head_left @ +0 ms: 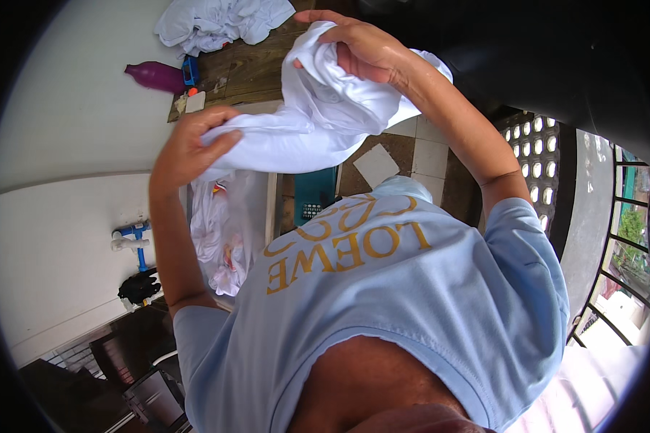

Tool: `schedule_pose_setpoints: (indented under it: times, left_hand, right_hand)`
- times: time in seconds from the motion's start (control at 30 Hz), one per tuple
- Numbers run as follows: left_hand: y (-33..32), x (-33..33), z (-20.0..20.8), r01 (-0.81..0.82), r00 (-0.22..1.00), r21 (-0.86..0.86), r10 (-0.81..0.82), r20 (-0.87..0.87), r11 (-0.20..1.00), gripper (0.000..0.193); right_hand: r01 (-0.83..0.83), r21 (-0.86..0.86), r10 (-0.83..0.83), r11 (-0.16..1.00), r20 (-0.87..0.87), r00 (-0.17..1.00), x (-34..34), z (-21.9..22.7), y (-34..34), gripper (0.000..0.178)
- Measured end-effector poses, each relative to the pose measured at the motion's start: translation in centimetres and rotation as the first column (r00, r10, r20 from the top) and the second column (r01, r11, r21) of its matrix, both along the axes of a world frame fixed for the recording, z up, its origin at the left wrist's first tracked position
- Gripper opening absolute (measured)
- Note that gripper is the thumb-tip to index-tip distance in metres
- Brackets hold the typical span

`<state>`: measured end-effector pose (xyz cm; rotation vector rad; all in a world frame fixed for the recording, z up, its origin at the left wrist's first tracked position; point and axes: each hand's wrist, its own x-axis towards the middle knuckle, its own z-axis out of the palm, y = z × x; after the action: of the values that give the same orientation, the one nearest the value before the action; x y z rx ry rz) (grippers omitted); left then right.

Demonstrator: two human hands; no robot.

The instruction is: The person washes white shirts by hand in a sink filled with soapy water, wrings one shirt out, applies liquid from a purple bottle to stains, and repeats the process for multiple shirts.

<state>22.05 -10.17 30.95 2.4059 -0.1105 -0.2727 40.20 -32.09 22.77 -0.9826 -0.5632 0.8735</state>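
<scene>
A white cloth [289, 148], bunched and draped, is stretched between my two raised arms. My left hand [191, 144] is closed on its left end, thumb on top. Farther away and to the right, my right hand [365, 50] grips the thick gathered part, its fingers bent around the folds and partly hidden by them. More white laundry [213, 227] lies below my left hand in a sink or basin, whose kind I cannot make out. At the far left, a pile of white cloth [220, 22] rests on a wooden tabletop [249, 76].
A purple bottle [154, 76] and a small blue object [189, 71] lie by the wall. Blue pipe fittings [131, 238] stick out at the left. A teal container [315, 191] is below the cloth. Perforated blocks [538, 151] and a barred window [628, 231] are at the right.
</scene>
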Motion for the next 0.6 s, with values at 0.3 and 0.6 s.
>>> schedule_pose_setpoints:
  times: [0.3, 0.6]
  left_hand:
    - [-6.3, 6.3, -11.9, -0.163, 0.903, -0.885, 0.428, 0.044, 0.436, 0.030]
    - [-3.7, 10.6, -9.9, -0.173, 0.895, -0.940, 0.446, -0.025, 0.295, 0.040]
  right_hand:
    - [-0.085, 0.164, 0.083, 0.983, 0.017, 0.996, 0.9, -0.5, 2.6, 0.051]
    - [0.068, -0.152, -0.017, 0.986, 0.317, 0.948, -3.3, -15.7, -1.0, 0.093]
